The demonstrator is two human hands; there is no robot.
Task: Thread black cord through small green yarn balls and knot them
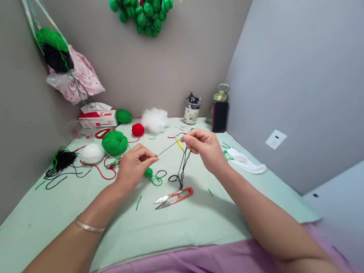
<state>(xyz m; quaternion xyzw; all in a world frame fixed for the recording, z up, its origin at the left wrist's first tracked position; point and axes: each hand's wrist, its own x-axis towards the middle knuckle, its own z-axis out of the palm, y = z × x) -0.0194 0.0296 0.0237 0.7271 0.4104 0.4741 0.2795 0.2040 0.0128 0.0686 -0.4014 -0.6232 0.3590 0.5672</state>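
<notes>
A strand of black yarn runs taut between my two hands above the table. My left hand pinches one end of it between thumb and fingertips. Pinched in my right hand is the other end, and more black yarn hangs in loops down to the table. Behind the strand lies a yellow-handled tool, probably a crochet hook, partly hidden by the yarn. Orange-handled thread snips rest on the table in front of my hands. Near my left fingertips sits a small green yarn piece with a loose tail.
Green, white and red yarn balls stand at the left and back, with a black yarn bundle. White stuffing, a tissue box, a cup and a phone line the back. White fabric lies right.
</notes>
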